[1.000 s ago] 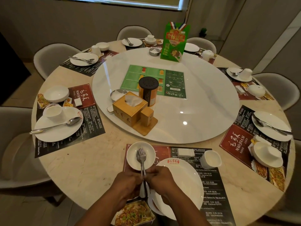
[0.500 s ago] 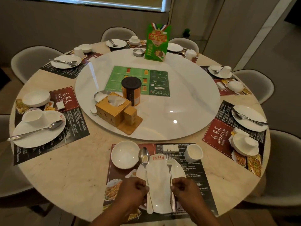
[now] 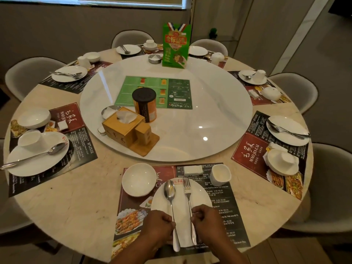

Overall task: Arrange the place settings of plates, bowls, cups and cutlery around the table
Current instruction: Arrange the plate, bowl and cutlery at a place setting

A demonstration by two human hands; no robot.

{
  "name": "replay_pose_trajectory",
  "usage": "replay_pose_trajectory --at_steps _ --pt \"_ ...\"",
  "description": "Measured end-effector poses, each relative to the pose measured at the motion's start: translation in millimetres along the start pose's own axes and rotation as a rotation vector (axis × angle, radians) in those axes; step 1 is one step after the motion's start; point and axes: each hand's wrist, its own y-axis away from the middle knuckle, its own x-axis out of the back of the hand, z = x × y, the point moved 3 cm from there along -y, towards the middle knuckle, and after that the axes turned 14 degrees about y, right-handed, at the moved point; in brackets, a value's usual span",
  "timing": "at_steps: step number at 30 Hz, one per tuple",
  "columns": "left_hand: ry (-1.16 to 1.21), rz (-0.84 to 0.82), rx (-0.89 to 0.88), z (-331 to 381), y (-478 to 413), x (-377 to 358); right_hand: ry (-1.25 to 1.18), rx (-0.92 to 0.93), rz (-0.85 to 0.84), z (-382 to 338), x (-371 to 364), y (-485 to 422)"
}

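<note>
Item: near place setting, round marble table (image 3: 66, 206).

Plate (image 3: 202, 195): white, round, red logo at its far rim. It sits on a dark printed placemat (image 3: 228, 216), with its near rim close to the table edge. A white folded napkin (image 3: 181, 225) lies lengthwise on the plate.

Spoon (image 3: 170, 202): steel, on the plate's left half, bowl up at the far rim.
Fork (image 3: 188, 199): steel, on the plate just right of the spoon and parallel to it, tines at the far rim.

Left hand (image 3: 159, 227): at the plate's near-left rim, fingers curled, pinching the spoon handle.
Right hand (image 3: 207, 221): at the plate's near-right rim, fingers curled, pinching the fork handle.

Change: a second ago spoon and fork were bunched together in both hands over the bowl (image 3: 139, 180); now they lie apart, side by side.

Surroundings: the bowl touches the plate's far-left rim. A cup (image 3: 221, 174) stands beyond the far-right rim, a small white packet (image 3: 193, 170) beyond the far rim, and the turntable (image 3: 209, 111) past those. Open marble shows left of the placemat.
</note>
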Motion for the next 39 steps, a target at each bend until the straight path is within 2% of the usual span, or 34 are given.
replay_pose_trajectory --at_steps 6,21,39 --pt "-0.086 0.005 -0.012 0.1 -4.1 1.1 0.105 0.069 0.028 -2.4 -4.2 -1.0" --pt "-0.499 0.095 -0.174 3.1 -10.2 -9.2 0.378 0.086 0.127 -8.7 -12.7 -2.2" --pt "-0.542 0.110 -0.255 4.4 -16.3 -4.0 0.352 0.156 0.150 -4.1 -9.5 -2.1"
